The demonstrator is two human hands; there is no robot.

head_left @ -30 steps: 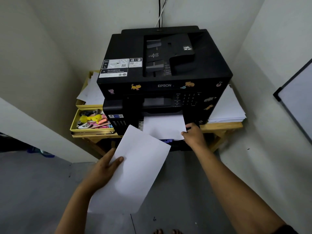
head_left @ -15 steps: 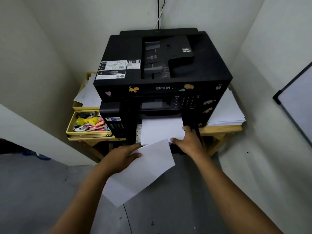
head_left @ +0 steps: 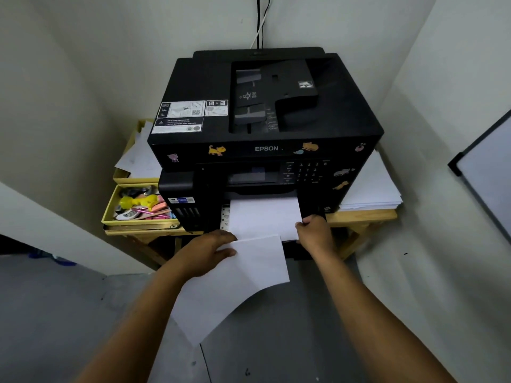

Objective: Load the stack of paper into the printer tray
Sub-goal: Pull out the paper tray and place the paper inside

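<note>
My left hand point(head_left: 206, 251) grips a white paper stack point(head_left: 235, 283) by its left edge, thumb on top and fingers curled beneath, in front of a black Epson printer point(head_left: 265, 128). The stack's far edge sits at the mouth of the printer tray point(head_left: 225, 217), overlapping the near end of the white sheets point(head_left: 262, 217) already lying there, while its near corner sags toward the grey floor point(head_left: 69, 313). My right hand point(head_left: 315, 233) is curled around the right front corner of those sheets at the printer's lower right front; I cannot tell whether it pinches only paper or the tray edge too. The printer stands on a wooden table point(head_left: 359, 217), with a yellow box of stationery point(head_left: 138, 208) to its left and a pile of loose white paper point(head_left: 373, 189) to its right.
</note>
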